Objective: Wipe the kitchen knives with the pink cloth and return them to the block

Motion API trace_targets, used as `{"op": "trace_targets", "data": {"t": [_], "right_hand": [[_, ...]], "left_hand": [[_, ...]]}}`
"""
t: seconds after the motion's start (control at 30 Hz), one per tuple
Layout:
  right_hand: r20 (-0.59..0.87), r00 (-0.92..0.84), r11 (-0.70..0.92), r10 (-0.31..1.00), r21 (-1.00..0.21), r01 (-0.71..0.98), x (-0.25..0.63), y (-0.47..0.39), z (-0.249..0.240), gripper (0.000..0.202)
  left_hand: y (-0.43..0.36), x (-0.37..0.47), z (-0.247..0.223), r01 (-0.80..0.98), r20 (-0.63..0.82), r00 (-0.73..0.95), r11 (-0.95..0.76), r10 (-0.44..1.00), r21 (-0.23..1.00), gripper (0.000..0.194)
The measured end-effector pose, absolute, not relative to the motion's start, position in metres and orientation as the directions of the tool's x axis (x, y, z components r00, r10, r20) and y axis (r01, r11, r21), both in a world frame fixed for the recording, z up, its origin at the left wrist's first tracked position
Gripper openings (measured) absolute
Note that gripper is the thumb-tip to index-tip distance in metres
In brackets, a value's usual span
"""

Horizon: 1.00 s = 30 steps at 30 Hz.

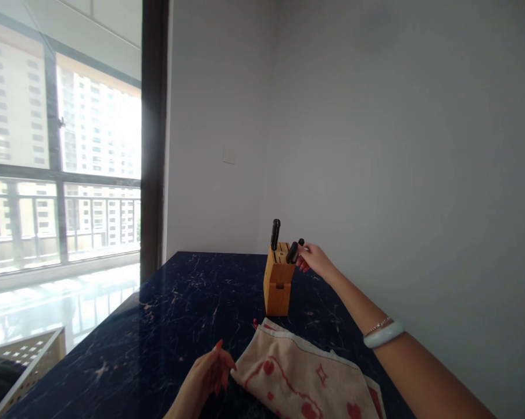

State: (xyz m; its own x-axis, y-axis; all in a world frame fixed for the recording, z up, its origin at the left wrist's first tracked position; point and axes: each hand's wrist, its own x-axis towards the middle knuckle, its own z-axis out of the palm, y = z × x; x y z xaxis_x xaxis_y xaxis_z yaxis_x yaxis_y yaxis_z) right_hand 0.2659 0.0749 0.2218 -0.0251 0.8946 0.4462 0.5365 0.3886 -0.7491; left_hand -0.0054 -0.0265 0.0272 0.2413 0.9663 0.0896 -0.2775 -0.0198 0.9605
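Note:
A light wooden knife block (278, 291) stands upright on the dark table. One knife (275, 234) with a black handle rises from its back left slot. My right hand (313, 259) is at the block's right side, fingers curled on a black handle (301, 242); the blade end is hidden. Another black handle (292, 252) slants out just beside those fingers. Low in the view, my left hand (207, 372) hovers over the table with fingers loosely bent and apart. Its fingertips are by the left corner of a folded beige towel (297, 372) with red hearts.
The dark blue marbled table (184, 308) reaches back to a grey wall (375, 145) on the right. A small red item (256, 322) pokes out at the towel's far corner. At lower left is a pale perforated crate (31, 355), below a large window (61, 145).

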Motion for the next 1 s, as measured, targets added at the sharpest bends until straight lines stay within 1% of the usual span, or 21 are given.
{"op": "trace_targets", "data": {"t": [0.13,0.2,0.27,0.3,0.33,0.37,0.4,0.43,0.47,0.53,0.57,0.6,0.67,0.73,0.8,0.9,0.93,1.0], "right_hand": [[0.439,-0.008,0.364,0.898,-0.733,0.574,0.287,0.049,0.191,0.051],[0.410,-0.020,0.333,0.912,-0.709,0.621,0.304,0.031,0.170,0.048],[0.367,-0.042,0.296,0.929,-0.671,0.679,0.325,0.011,0.145,0.038],[0.349,-0.038,0.272,0.936,-0.654,0.706,0.338,0.001,0.132,0.033],[0.329,-0.026,0.238,0.944,-0.623,0.745,0.351,-0.009,0.119,0.029],[0.299,-0.012,0.176,0.954,-0.527,0.832,0.365,-0.018,0.106,0.025],[0.254,0.009,0.107,0.967,-0.441,0.891,0.380,-0.026,0.095,0.021],[0.176,0.017,0.052,0.984,-0.379,0.924,0.393,-0.034,0.085,0.016],[0.072,0.026,0.001,0.997,-0.349,0.937,0.406,-0.040,0.076,0.013],[-0.199,0.028,-0.108,0.980,-0.402,0.909,0.424,-0.050,0.063,0.017],[-0.286,0.018,-0.149,0.958,-0.446,0.883,0.430,-0.053,0.059,0.018],[-0.328,-0.002,-0.168,0.945,-0.490,0.855,0.433,-0.055,0.056,0.018],[-0.332,-0.021,-0.173,0.943,-0.542,0.822,0.430,-0.056,0.053,0.014],[-0.303,-0.018,-0.153,0.953,-0.529,0.835,0.422,-0.052,0.052,0.010],[-0.274,0.000,-0.140,0.962,-0.490,0.861,0.411,-0.044,0.053,0.008],[-0.168,0.009,-0.087,0.986,-0.459,0.884,0.394,-0.029,0.055,0.008],[-0.120,0.008,-0.061,0.993,-0.449,0.892,0.389,-0.023,0.056,0.009],[-0.027,-0.012,-0.001,1.000,-0.432,0.902,0.376,-0.011,0.057,0.009]], "left_hand": [[-0.029,-0.005,0.028,-0.218,0.110,0.232,-0.058,0.966,0.974,0.053],[-0.032,-0.004,0.030,-0.128,0.113,0.245,-0.084,0.963,0.988,0.052],[-0.038,-0.004,0.035,0.053,0.148,0.275,-0.169,0.950,0.984,0.047],[-0.041,-0.003,0.039,0.178,0.183,0.282,-0.239,0.942,0.955,0.041],[-0.044,-0.003,0.042,0.325,0.235,0.272,-0.319,0.933,0.890,0.034],[-0.046,-0.002,0.046,0.462,0.299,0.242,-0.380,0.923,0.801,0.028],[-0.048,-0.002,0.049,0.576,0.344,0.216,-0.404,0.914,0.711,0.024],[-0.049,-0.001,0.051,0.664,0.362,0.202,-0.399,0.910,0.633,0.021],[-0.049,-0.001,0.052,0.730,0.365,0.184,-0.375,0.913,0.571,0.020],[-0.048,0.000,0.053,0.813,0.328,0.157,-0.311,0.931,0.492,0.018],[-0.047,0.001,0.053,0.838,0.310,0.143,-0.282,0.940,0.467,0.018],[-0.047,0.002,0.052,0.856,0.294,0.132,-0.258,0.947,0.447,0.018],[-0.047,0.005,0.050,0.878,0.267,0.118,-0.226,0.957,0.423,0.020],[-0.048,0.009,0.050,0.888,0.234,0.109,-0.201,0.966,0.413,0.022],[-0.049,0.012,0.050,0.895,0.189,0.105,-0.175,0.976,0.411,0.022],[-0.049,0.011,0.055,0.917,0.135,0.109,-0.152,0.985,0.369,0.021],[-0.050,0.009,0.057,0.928,0.135,0.114,-0.154,0.984,0.340,0.021],[-0.053,0.003,0.064,0.955,0.168,0.139,-0.177,0.976,0.239,0.022]]}}
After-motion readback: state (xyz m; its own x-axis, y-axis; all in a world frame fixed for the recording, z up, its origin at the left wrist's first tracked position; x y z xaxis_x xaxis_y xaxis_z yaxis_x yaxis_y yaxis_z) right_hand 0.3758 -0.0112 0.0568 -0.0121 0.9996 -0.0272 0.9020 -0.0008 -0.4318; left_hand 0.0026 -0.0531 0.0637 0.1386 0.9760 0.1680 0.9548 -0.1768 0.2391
